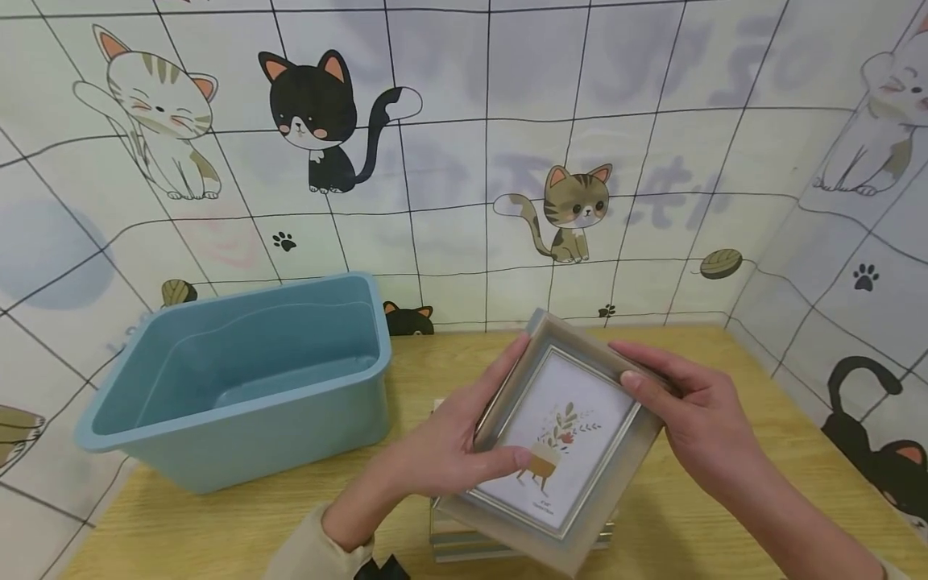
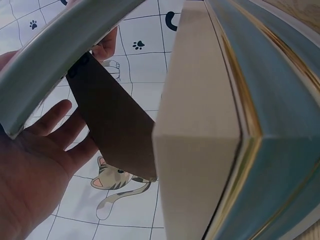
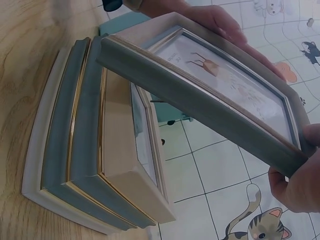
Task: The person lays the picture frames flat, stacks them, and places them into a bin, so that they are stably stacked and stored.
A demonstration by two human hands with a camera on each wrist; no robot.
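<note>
The left hand (image 1: 464, 447) and right hand (image 1: 699, 411) hold a tilted picture frame (image 1: 569, 443) by opposite sides, above a stack of frames (image 3: 90, 145) on the worktop (image 1: 674, 515); a blue tub (image 1: 290, 447) occupies its back-left corner.

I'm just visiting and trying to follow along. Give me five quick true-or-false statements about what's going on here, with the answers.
1. The right hand grips a picture frame. True.
2. The plastic tub is bright red. False: the tub is blue.
3. Other frames lie stacked on the wooden table. True.
4. Cartoon dogs decorate the wall behind. False: the wall shows cartoon cats.
5. A dark stand sticks out from the back of the held frame. True.
</note>
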